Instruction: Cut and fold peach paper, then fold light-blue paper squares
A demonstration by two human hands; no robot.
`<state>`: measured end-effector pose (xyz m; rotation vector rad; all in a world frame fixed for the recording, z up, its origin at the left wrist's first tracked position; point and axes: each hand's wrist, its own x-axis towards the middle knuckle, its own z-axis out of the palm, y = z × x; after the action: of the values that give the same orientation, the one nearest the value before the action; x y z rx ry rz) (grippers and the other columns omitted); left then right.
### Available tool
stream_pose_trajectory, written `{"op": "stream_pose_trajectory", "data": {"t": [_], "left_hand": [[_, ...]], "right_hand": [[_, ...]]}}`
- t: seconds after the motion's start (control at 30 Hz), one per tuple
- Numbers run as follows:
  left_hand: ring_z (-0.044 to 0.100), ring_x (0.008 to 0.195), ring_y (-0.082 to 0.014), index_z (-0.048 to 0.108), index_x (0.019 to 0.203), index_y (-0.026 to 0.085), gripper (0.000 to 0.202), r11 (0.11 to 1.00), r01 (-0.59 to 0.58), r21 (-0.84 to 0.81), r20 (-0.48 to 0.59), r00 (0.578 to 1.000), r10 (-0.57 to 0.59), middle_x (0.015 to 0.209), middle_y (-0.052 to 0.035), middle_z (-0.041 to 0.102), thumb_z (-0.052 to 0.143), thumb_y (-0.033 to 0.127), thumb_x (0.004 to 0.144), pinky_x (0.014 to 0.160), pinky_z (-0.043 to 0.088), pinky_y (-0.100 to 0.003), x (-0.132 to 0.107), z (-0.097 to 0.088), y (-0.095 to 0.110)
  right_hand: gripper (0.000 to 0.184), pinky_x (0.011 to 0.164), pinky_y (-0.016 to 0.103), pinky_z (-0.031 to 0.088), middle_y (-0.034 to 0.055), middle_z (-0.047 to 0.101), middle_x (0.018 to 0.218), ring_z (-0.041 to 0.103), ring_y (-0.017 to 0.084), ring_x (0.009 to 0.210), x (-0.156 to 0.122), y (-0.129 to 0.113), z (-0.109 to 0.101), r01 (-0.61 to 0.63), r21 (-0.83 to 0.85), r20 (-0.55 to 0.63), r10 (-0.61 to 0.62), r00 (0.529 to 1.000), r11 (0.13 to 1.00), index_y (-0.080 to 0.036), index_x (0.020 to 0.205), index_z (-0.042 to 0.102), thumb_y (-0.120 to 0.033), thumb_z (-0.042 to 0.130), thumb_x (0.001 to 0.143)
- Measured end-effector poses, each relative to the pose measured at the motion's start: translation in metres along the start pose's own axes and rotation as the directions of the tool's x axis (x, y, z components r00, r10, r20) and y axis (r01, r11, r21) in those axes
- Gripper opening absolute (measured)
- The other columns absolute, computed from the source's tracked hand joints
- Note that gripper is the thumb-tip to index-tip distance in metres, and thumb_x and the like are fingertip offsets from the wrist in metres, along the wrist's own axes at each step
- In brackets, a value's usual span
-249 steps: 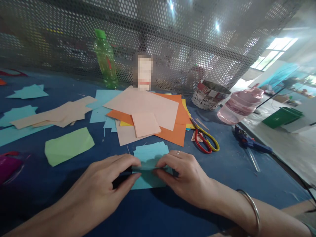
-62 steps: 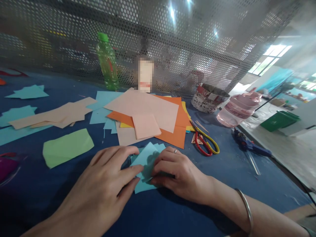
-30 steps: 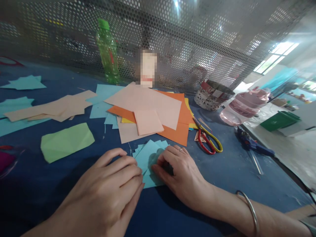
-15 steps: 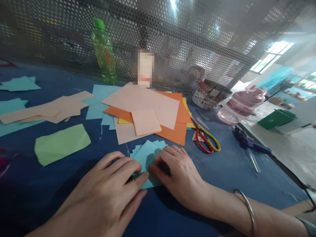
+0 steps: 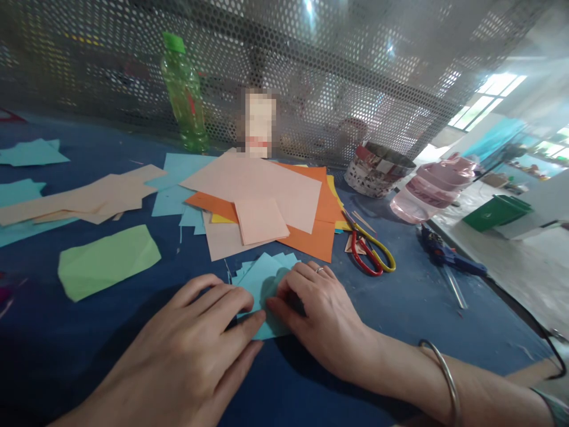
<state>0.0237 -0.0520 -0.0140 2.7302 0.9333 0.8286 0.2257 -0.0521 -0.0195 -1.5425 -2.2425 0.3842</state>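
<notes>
A light-blue paper sheet [image 5: 261,280] lies on the dark blue table in front of me, over other light-blue pieces with jagged edges showing behind it. My left hand [image 5: 195,332] is half closed, its fingertips pressed on the sheet's left part and front edge. On the right side, my right hand [image 5: 317,311] has its fingers curled in and its thumb on the sheet, close to the left fingertips. Whatever is under the right fingers is hidden. Just behind them lies a small stack of pale pink squares [image 5: 262,222].
Large pink [image 5: 253,178] and orange sheets [image 5: 306,243] lie behind. Scissors [image 5: 368,249], a glue gun [image 5: 448,255], a round container [image 5: 377,169] and a pink bottle [image 5: 433,187] are right. A green bottle [image 5: 184,95] stands before a perforated metal panel [image 5: 302,77]. Green paper [image 5: 109,261] lies left.
Both hands stay on the light-blue paper in nearly the same pose. The whole view has shifted very slightly; nothing else has visibly moved.
</notes>
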Motion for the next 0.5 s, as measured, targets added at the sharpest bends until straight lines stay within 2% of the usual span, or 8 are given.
{"op": "stream_pose_trajectory", "data": {"t": [0.17, 0.33, 0.5], "left_hand": [[0.06, 0.081, -0.0182, 0.069, 0.084, 0.025, 0.025, 1.0, -0.008, 0.001, 0.009, 1.0, 0.008, 0.086, -0.0002, 0.065, 0.05, 0.014, 0.095, 0.091, 0.04, -0.041, 0.0017, 0.0007, -0.001], [0.061, 0.081, -0.0179, 0.068, 0.08, 0.024, 0.026, 1.0, -0.014, 0.013, -0.005, 1.0, 0.014, 0.084, -0.0008, 0.067, 0.049, 0.014, 0.095, 0.091, 0.042, -0.041, 0.0014, 0.0003, -0.0014], [0.062, 0.08, -0.0175, 0.066, 0.074, 0.024, 0.03, 1.0, -0.014, 0.02, -0.029, 0.999, 0.014, 0.081, 0.0012, 0.067, 0.047, 0.015, 0.095, 0.094, 0.039, -0.043, 0.0001, 0.0015, -0.001]], "right_hand": [[0.017, 0.074, 0.035, 0.037, 0.0013, 0.065, 0.085, 0.056, 0.019, 0.079, -0.0008, -0.0001, -0.0009, -0.003, -0.003, 0.019, 0.003, 1.0, 1.0, -0.019, 0.081, 0.057, -0.027, 0.068, 0.091], [0.017, 0.074, 0.034, 0.039, 0.002, 0.066, 0.088, 0.058, 0.019, 0.08, -0.0022, 0.003, -0.0021, 0.001, 0.025, 0.01, -0.001, 1.0, 1.0, -0.02, 0.092, 0.055, -0.026, 0.071, 0.089], [0.023, 0.072, 0.033, 0.041, 0.0017, 0.064, 0.086, 0.058, 0.019, 0.079, -0.0012, 0.0079, -0.0068, -0.018, 0.047, 0.035, 0.017, 0.999, 0.999, -0.02, 0.092, 0.052, -0.017, 0.074, 0.085]]}}
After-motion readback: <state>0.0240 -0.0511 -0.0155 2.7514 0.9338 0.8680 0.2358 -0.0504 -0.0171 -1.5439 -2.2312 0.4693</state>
